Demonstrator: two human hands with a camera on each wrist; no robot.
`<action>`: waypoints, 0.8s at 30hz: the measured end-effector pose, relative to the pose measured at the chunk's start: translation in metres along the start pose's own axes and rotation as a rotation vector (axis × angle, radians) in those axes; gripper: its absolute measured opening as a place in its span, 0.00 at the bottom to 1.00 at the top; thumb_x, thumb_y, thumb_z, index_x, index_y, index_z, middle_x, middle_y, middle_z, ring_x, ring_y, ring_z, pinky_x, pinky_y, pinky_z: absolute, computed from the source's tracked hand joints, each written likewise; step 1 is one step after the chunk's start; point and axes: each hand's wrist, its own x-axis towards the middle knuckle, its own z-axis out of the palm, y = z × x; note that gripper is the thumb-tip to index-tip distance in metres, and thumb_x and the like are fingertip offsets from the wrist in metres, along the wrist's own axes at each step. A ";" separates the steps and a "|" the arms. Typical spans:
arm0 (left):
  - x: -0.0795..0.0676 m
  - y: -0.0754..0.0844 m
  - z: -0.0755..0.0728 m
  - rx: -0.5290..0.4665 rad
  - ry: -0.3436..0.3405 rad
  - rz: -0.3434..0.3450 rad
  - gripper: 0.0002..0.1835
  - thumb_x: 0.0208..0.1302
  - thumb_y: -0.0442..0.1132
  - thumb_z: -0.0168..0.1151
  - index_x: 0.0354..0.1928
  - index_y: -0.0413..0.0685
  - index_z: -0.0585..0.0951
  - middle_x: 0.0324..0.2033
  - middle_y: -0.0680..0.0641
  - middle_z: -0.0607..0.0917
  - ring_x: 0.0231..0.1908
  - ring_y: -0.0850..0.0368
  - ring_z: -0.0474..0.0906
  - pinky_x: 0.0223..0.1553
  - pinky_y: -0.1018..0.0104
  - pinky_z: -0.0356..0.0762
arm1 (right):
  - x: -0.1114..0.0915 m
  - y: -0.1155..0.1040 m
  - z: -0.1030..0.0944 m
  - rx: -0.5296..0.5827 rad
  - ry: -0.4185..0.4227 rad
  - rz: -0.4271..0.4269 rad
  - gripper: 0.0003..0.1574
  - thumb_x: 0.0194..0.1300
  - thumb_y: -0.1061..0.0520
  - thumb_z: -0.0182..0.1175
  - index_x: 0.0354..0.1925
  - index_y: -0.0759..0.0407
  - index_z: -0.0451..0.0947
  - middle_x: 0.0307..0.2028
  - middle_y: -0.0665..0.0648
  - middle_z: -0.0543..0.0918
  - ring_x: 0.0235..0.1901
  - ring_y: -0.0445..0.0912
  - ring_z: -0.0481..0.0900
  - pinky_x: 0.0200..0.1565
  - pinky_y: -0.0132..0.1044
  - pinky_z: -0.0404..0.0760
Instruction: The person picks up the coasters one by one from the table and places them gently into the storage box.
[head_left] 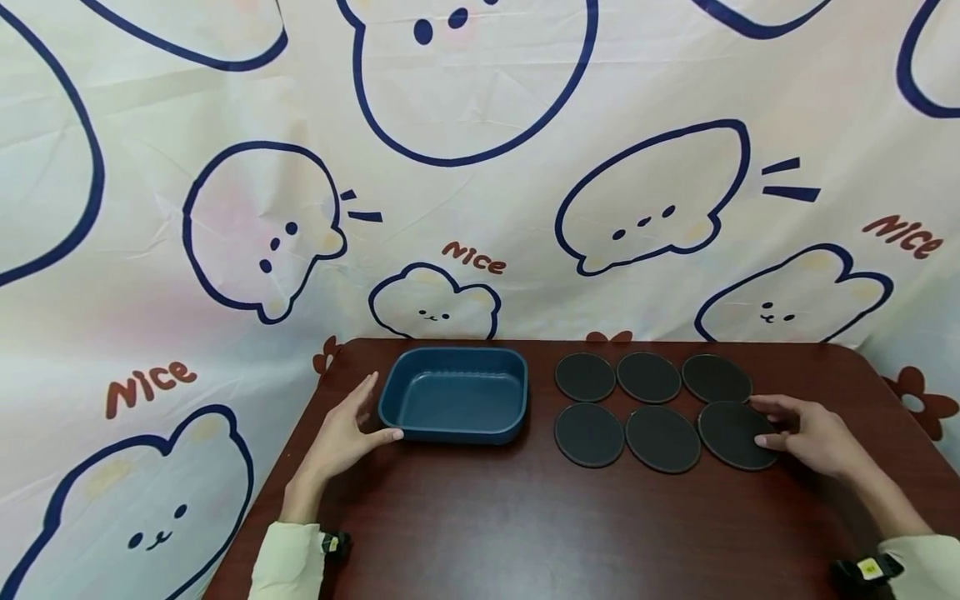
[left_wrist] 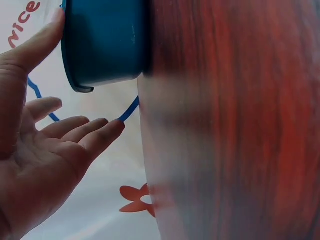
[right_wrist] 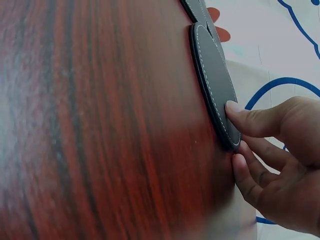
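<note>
The left wrist view crops the tray (head_left: 454, 436); the right one partly hides fingers behind a coaster (head_left: 731, 433). Left hand (head_left: 343, 435) spread wide, thumb touching the tray's eight-o'clock rim; right hand (head_left: 813, 433) pinching the coaster, just past the tray's three o'clock.

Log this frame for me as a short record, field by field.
Left hand: at the left end of the blue rectangular dish, thumb by its rim
Right hand: pinches the edge of the near-right coaster, thumb on top
Coasters: six, round, black, two rows of three, right of the dish
Surface: dark reddish-brown table
Backdrop: pale cloth with cartoon animal outlines
</note>
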 end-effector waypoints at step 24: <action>0.002 -0.005 0.008 -0.157 -0.046 -0.067 0.46 0.71 0.45 0.74 0.84 0.45 0.62 0.77 0.32 0.71 0.71 0.35 0.77 0.65 0.43 0.82 | -0.001 0.005 -0.003 0.206 -0.056 0.095 0.39 0.68 0.58 0.75 0.69 0.77 0.75 0.53 0.74 0.88 0.36 0.34 0.85 0.35 0.34 0.88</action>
